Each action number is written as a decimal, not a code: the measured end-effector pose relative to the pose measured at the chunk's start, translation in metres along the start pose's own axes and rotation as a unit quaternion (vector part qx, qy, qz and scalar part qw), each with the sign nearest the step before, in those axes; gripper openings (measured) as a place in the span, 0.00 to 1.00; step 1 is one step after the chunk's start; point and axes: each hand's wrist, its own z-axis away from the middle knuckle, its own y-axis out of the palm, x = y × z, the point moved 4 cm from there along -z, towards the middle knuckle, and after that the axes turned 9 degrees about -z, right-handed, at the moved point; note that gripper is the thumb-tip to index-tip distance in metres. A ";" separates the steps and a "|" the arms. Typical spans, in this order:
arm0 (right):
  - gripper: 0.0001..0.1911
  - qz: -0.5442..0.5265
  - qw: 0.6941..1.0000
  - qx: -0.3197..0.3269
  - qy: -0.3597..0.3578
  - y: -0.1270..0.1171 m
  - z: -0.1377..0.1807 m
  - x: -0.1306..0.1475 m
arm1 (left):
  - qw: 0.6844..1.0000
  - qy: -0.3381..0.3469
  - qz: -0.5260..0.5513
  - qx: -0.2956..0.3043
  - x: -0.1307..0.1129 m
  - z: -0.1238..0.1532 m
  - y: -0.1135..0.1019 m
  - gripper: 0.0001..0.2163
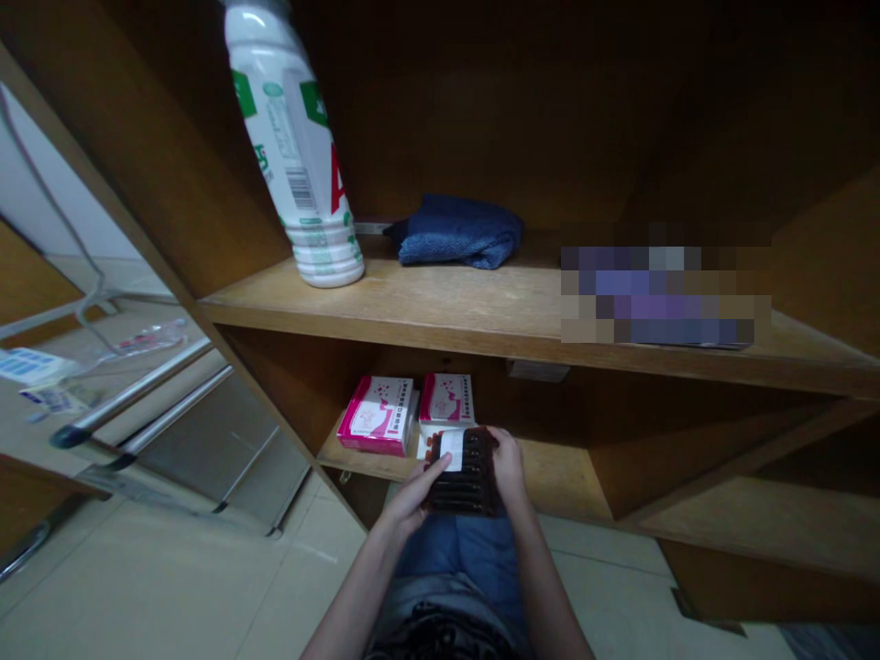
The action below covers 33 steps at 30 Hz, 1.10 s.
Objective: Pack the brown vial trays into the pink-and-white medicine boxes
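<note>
My left hand point(411, 495) and my right hand point(507, 463) both grip a dark brown blister tray point(467, 484) with rows of ribbed cells. A white paper slip point(452, 450) lies on the tray's upper left part. The tray is held just in front of the lower wooden shelf point(550, 477). Behind it, two pink-and-white cartons stand on that shelf: one point(377, 415) tilted and one point(445, 399) partly hidden by the tray and a white sheet.
Above, a white plastic bottle point(292, 147) leans near a folded blue towel point(457, 234) on the upper wooden shelf point(412, 302). A pixelated patch point(660, 284) hides the shelf's right part. Metal rails point(130, 394) run left, above a tiled floor point(171, 568).
</note>
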 end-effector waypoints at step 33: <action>0.13 -0.136 0.989 0.046 0.031 -0.036 0.016 0.003 | 0.997 0.037 -0.062 0.010 -0.012 0.003 0.006 0.20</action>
